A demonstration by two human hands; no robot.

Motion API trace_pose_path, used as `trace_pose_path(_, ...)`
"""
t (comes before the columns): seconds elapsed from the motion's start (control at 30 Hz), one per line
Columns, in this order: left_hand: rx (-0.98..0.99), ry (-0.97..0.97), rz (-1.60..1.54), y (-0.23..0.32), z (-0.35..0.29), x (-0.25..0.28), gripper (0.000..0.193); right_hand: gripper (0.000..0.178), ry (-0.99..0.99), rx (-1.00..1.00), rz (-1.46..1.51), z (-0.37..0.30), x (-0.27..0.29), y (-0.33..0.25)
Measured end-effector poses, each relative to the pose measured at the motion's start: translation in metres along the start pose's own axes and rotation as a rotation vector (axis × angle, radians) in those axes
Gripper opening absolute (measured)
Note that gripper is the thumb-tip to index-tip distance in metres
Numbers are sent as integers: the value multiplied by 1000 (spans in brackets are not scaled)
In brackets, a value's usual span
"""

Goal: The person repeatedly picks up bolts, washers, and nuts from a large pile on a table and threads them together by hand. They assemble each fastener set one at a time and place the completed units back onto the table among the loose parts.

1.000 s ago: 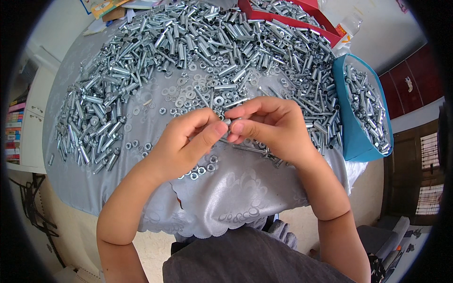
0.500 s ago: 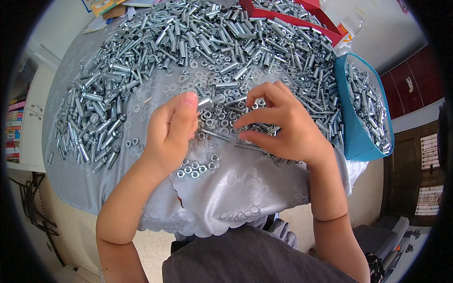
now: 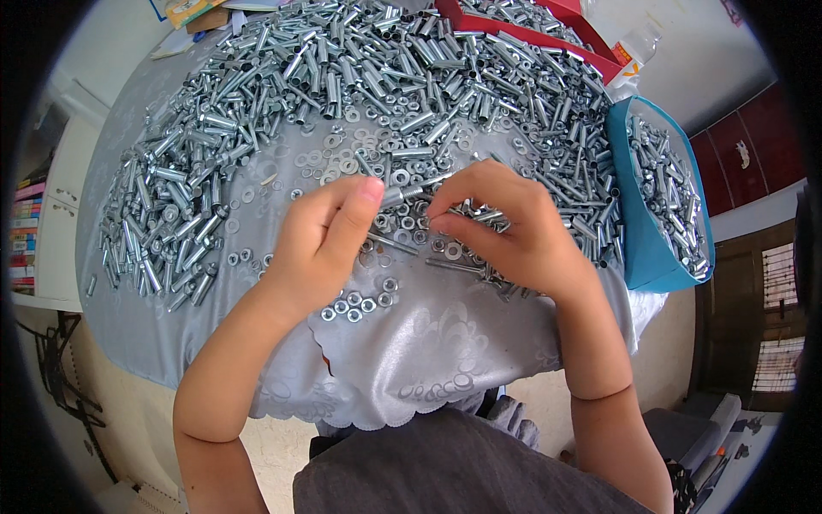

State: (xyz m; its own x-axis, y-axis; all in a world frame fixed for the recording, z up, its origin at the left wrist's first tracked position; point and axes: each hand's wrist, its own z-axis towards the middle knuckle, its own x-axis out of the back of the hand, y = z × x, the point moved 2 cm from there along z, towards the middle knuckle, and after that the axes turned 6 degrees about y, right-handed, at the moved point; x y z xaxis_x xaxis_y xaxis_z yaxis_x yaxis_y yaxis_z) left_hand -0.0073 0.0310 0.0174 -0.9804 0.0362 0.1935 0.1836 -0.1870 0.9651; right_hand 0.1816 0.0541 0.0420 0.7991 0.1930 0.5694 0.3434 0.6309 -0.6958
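Note:
My left hand is closed, thumb on top, around a silver sleeve anchor bolt that sticks out to the right over the hardware. Close to that bolt's far end, my right hand is curled with thumb and fingertips pinched together. Whatever is in that pinch is too small or hidden to make out. Beneath the hands lie loose nuts and flat washers. A small group of hex nuts rests nearer me, beside my left wrist. A loose threaded bolt lies between the hands.
A large heap of metal sleeves and bolts curves across the grey tablecloth. To the right stands a blue fabric bin full of hardware. A red box with more parts and a clear bottle are at the far right.
My left hand has shifted slightly right, and the bolt in it now points toward my right hand. My right hand's fingers have gone from spread to pinched.

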Motion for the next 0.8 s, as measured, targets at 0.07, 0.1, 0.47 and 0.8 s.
trace_pose_path(0.07, 2, -62, 37, 1, -2, 0, 39, 12, 73, -56, 155, -1, -2, 0)
trace_pose_path(0.1, 20, -104, 55, 5, -3, 0, 40, 11, 90, -81, 205, -2, -3, 0)
trace_pose_path(0.47, 172, -259, -173, 4, -5, 0, 40, 17, -19, -471, 799, -2, -5, 0)
trace_pose_path(0.8, 159, -253, -197, 3, -2, 1, 39, 11, 166, -238, 536, -4, -11, 3)
